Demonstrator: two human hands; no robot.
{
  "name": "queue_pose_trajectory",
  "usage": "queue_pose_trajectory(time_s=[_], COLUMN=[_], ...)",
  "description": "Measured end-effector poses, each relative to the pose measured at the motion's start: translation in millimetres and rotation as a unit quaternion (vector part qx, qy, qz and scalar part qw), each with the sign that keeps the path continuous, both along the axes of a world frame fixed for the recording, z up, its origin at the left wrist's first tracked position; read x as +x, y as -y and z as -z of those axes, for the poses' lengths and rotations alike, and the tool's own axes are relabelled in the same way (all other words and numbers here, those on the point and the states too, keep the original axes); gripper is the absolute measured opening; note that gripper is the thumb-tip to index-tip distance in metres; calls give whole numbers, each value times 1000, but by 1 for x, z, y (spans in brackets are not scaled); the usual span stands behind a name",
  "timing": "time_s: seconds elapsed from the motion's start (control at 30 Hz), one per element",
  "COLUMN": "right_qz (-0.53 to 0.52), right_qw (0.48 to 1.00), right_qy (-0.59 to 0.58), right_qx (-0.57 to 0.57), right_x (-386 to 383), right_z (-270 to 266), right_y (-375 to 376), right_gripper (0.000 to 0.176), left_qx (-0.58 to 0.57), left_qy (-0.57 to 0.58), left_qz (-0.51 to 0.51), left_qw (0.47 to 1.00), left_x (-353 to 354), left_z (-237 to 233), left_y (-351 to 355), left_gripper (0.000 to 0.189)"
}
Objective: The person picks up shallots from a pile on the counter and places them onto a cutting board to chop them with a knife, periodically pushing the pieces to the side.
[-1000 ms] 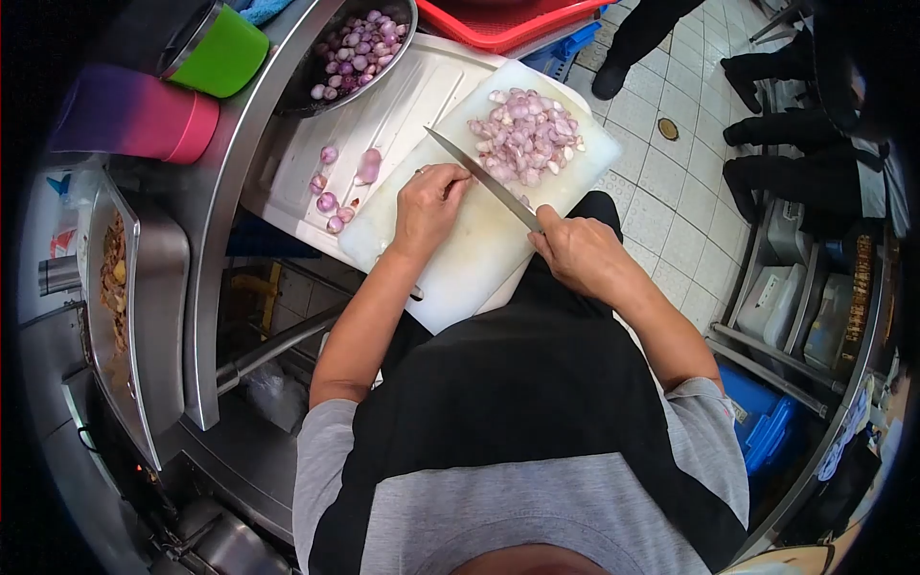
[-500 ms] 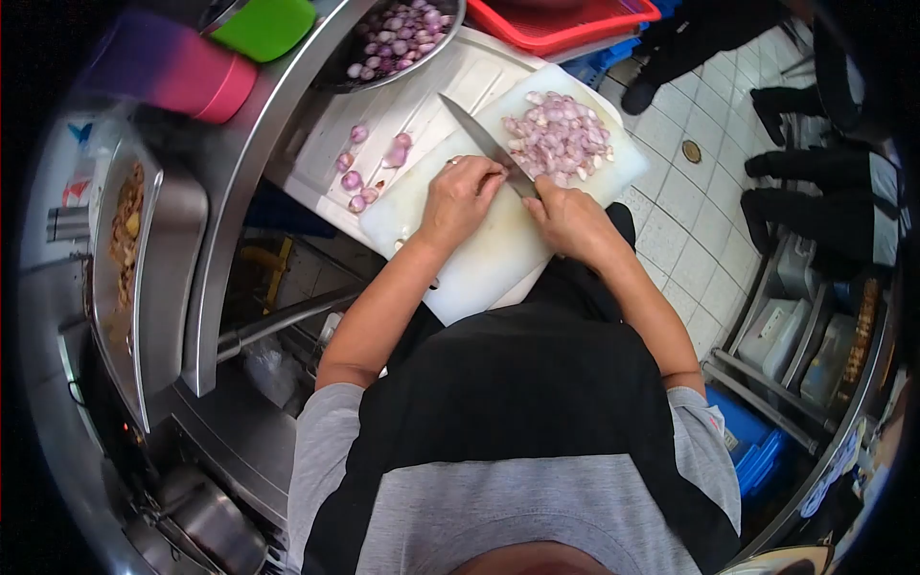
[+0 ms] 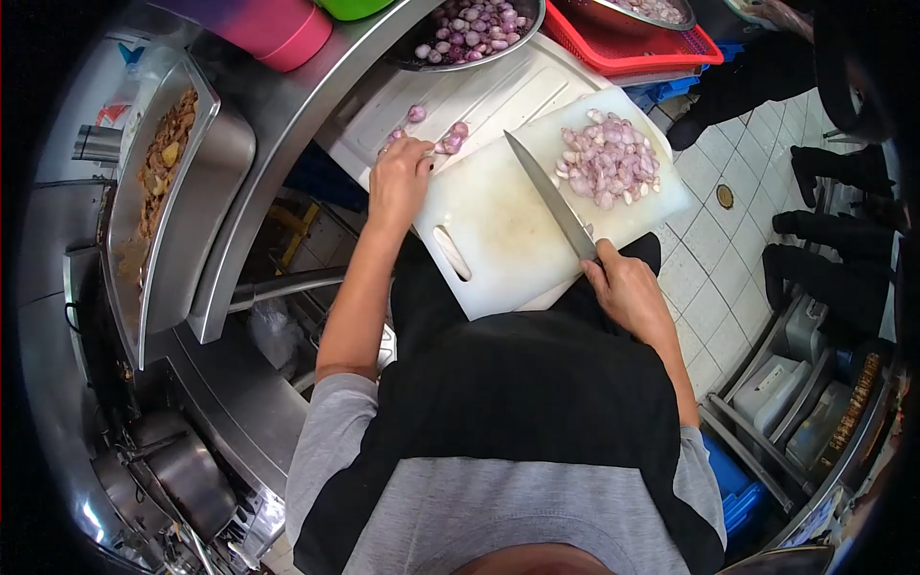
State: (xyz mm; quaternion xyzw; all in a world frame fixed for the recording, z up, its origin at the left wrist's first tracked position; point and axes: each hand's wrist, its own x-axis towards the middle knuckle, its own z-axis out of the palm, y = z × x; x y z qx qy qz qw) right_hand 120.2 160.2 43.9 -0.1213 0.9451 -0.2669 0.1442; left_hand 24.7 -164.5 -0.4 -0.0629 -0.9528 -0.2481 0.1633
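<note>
My right hand (image 3: 628, 292) is closed around the handle of a kitchen knife (image 3: 551, 195), whose blade lies slantwise over the white cutting board (image 3: 498, 273). Off the board's left edge, my left hand (image 3: 400, 187) reaches over some whole peeled shallots, its thumb apart from its fingers. It covers part of the group; a shallot (image 3: 416, 113) shows beyond the fingertips, and a few more shallots (image 3: 452, 140) sit to their right. Cut shallots (image 3: 609, 163) form a pile on the board's far right part.
A metal bowl of shallots (image 3: 474, 31) stands at the back, beside a red basket (image 3: 661, 60) with another bowl in it. On the left, a steel counter edge (image 3: 287, 125) borders a deep tray (image 3: 206, 206) of brown food. Other people's dark-clothed legs (image 3: 824, 230) are at the right.
My left hand has left the knife area and moved left to the whole shallots. My right hand has drawn the knife nearer to me and right. The view has shifted.
</note>
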Motion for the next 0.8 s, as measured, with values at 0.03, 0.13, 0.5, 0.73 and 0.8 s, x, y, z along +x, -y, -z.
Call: queue_pose_trajectory(time_s=[0.03, 0.13, 0.5, 0.73, 0.8], right_qz=[4, 28, 76, 72, 66], right_qw=[1000, 999, 997, 997, 997], right_qy=[0, -19, -11, -9, -13], right_qx=[6, 1, 14, 35, 46], right_x=[0, -4, -4, -3, -5], right_z=[2, 11, 13, 11, 7], right_y=[-1, -9, -18, -17, -14], right_gripper=[26, 26, 27, 27, 26], left_qx=[-1, -53, -160, 194, 206], left_qy=[-2, -19, -51, 82, 127], left_qz=[1, 51, 44, 112, 179], left_qw=[1000, 997, 985, 971, 953], left_x=[-5, -18, -18, 6, 11], left_z=[0, 6, 11, -7, -5], left_y=[2, 2, -3, -74, -104], left_gripper=[21, 19, 9, 14, 13])
